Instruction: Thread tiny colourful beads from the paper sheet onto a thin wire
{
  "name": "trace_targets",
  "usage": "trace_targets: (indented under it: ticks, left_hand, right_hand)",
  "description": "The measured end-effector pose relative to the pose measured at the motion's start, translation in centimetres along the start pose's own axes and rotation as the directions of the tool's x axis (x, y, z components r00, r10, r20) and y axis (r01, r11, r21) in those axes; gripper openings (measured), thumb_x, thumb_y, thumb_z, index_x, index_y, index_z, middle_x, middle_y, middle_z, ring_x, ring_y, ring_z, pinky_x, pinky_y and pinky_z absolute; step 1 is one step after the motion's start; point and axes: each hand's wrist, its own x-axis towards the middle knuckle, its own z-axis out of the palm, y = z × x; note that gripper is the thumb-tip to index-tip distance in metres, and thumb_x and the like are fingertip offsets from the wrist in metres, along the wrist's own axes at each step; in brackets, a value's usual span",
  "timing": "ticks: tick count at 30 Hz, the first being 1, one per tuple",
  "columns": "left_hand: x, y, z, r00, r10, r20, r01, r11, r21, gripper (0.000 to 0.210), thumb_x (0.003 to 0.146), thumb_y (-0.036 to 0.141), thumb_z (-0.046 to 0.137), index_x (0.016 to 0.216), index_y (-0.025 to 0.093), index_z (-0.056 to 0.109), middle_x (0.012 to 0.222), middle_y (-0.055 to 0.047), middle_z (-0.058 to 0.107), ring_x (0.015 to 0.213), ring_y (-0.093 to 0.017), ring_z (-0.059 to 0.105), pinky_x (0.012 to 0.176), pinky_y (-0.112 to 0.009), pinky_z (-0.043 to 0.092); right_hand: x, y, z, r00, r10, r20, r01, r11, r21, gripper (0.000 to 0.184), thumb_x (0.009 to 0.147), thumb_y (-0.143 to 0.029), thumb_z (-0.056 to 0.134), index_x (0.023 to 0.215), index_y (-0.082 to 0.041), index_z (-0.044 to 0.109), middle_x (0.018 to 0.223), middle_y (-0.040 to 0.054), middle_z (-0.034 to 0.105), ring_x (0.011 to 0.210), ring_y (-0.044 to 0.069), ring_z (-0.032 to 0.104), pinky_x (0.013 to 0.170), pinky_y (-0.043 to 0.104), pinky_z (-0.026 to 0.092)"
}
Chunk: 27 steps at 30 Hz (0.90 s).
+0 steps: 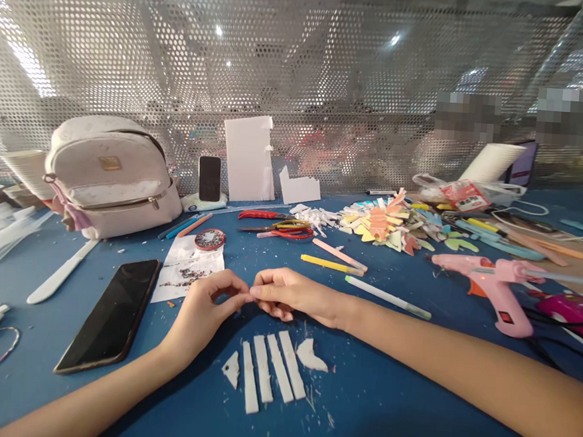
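Near the middle of the frame, I see the left hand [197, 315] and right hand [299, 295] together, fingertips meeting; from this far off, I cannot tell whether they pinch anything small. My guess for the four white strips [280, 368] is thin foam board: hardly any weight, stiff enough to stay flat, but easy to dent or snap, with a dry, grippy face. I would take each by its long edges near the middle, with a soft pinch. For the triangular piece [232, 371], I would keep my hold off the small dark spot on its left, where it looks weakest.

All of these lie flat on the blue tabletop [398, 412] at lower centre, just below the joined hands and touching neither. The triangular piece sits to the strips' left, nearer the left hand; a notched piece [310, 356] lies to their right, below the right hand.
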Motion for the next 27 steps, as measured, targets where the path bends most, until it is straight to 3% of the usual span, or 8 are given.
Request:
trace_targets:
  ticks: [8, 12, 15, 19, 27]
  left_hand:
    - [-0.1, 0.1, 0.0, 0.997, -0.037, 0.064, 0.040, 0.998, -0.052, 0.011, 0.081, 0.023, 0.069, 0.071, 0.019, 0.070, 0.063, 0.002, 0.066, 0.059, -0.015, 0.062, 0.063, -0.025, 0.050]
    - [-0.2, 0.3, 0.0, 0.998, 0.001, 0.061, 0.004, 0.997, -0.072, 0.012, 0.081, 0.019, 0.070, 0.069, 0.018, 0.071, 0.066, 0.001, 0.068, 0.058, -0.014, 0.063, 0.063, -0.024, 0.050]
    - [-0.4, 0.5, -0.1, 0.988, 0.137, 0.076, -0.131, 0.989, -0.074, 0.015, 0.082, 0.013, 0.069, 0.068, 0.018, 0.071, 0.069, 0.000, 0.070, 0.061, -0.013, 0.064, 0.065, -0.023, 0.050]
    - [-0.8, 0.8, -0.1, 0.942, 0.307, 0.134, -0.298, 0.951, -0.083, 0.014, 0.083, 0.010, 0.071, 0.071, 0.018, 0.074, 0.071, -0.002, 0.072, 0.072, -0.015, 0.066, 0.072, -0.023, 0.050]
    - [-1.0, 0.9, -0.3, 0.905, 0.353, 0.238, -0.325, 0.934, -0.149, 0.012, 0.084, 0.011, 0.071, 0.075, 0.017, 0.076, 0.075, -0.005, 0.073, 0.072, -0.016, 0.067, 0.072, -0.025, 0.052]
  right_hand:
    - [0.0, 0.0, -0.1, 1.000, -0.009, 0.023, 0.008, 1.000, 0.030, 0.035, 0.082, -0.046, 0.071, 0.082, -0.015, 0.054, 0.062, -0.0048, 0.052, 0.048, 0.004, 0.041, 0.041, 0.013, 0.031]
    - [0.2, 0.1, -0.4, 0.999, -0.002, -0.043, 0.009, 0.986, 0.168, 0.033, 0.078, -0.040, 0.075, 0.079, -0.015, 0.053, 0.062, -0.0049, 0.052, 0.048, 0.003, 0.040, 0.039, 0.011, 0.028]
    - [0.7, 0.4, -0.9, 0.991, -0.009, -0.134, 0.056, 0.936, 0.346, 0.034, 0.077, -0.036, 0.078, 0.074, -0.014, 0.052, 0.061, -0.0047, 0.051, 0.048, 0.002, 0.041, 0.039, 0.009, 0.030]
    - [1.2, 0.7, -1.6, 0.987, 0.046, -0.153, 0.047, 0.832, 0.553, 0.021, 0.085, -0.021, 0.070, 0.073, -0.011, 0.056, 0.062, -0.0019, 0.053, 0.047, 0.003, 0.045, 0.037, 0.009, 0.033]
    - [1.7, 1.0, -2.2, 0.980, 0.104, -0.171, 0.054, 0.686, 0.725, 0.027, 0.100, -0.020, 0.051, 0.074, -0.012, 0.051, 0.062, -0.0027, 0.050, 0.046, 0.002, 0.044, 0.038, 0.008, 0.038]
